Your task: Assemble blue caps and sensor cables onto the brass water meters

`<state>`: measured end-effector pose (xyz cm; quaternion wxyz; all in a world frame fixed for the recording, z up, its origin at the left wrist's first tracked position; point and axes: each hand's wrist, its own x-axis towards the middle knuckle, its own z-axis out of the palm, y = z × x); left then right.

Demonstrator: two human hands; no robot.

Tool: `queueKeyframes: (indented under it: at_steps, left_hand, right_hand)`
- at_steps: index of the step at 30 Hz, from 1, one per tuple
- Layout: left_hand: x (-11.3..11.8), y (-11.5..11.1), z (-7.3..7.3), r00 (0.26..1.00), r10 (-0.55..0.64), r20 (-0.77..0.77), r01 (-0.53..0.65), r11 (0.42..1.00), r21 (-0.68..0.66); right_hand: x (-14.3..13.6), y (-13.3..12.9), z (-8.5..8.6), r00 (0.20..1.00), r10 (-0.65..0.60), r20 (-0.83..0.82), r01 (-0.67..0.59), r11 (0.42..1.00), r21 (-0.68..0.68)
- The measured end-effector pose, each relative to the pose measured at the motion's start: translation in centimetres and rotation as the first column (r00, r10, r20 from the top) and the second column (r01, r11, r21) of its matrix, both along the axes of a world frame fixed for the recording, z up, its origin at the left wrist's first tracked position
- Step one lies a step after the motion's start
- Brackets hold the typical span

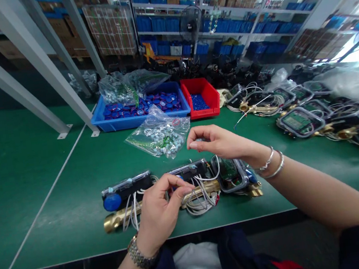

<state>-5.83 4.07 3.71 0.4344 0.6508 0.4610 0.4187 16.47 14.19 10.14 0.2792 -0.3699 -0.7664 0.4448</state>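
Observation:
My left hand [163, 206] is closed in a pinch over the middle meter unit. What its fingertips hold, if anything, is too small to name. My right hand [215, 140] hovers above the units with its fingers curled, and a bit of small pale-blue pieces shows inside them. Below lie a black meter box [127, 187] with a blue round cap [112, 202], a second black box [194, 170], brass pipes [113, 222] and looped white cables [198, 206]. A clear-lidded meter [228, 174] lies at their right. Beyond my hands rests a clear bag [163, 137] of pale-blue pieces.
A blue tray [111, 125] of blue round caps, with plastic bags on it, stands behind beside a red bin [205, 112] of small blue parts. More meters [300, 122] with cables crowd the right. Grey metal posts [48, 81] rise at the left of the green table [38, 172].

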Motion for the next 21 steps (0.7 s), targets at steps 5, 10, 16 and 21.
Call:
queueKeyframes:
  at_steps: [5, 10, 16, 21]
  left_hand:
    - [0.7, 0.3, 0.0, 0.991, 0.073, 0.113, -0.054, 0.984, -0.169]
    - [0.9, 0.1, 0.5, 0.992, 0.108, 0.071, -0.103, 0.992, -0.071]
    - [1.5, -0.5, 1.3, 0.994, 0.105, -0.039, -0.096, 0.978, 0.184]
    - [2.0, -0.7, 1.3, 0.988, 0.126, -0.087, -0.102, 0.965, 0.240]
  right_hand:
    - [0.0, -4.6, -0.7, 0.975, -0.090, -0.203, 0.030, 0.959, -0.282]
    - [-0.2, -7.6, -3.4, 0.870, -0.346, -0.351, 0.121, 0.840, -0.529]
    - [-0.9, -9.5, -5.1, 0.715, -0.489, -0.500, -0.002, 0.713, -0.701]
    - [-1.2, -9.9, -5.5, 0.664, -0.537, -0.521, -0.027, 0.678, -0.734]
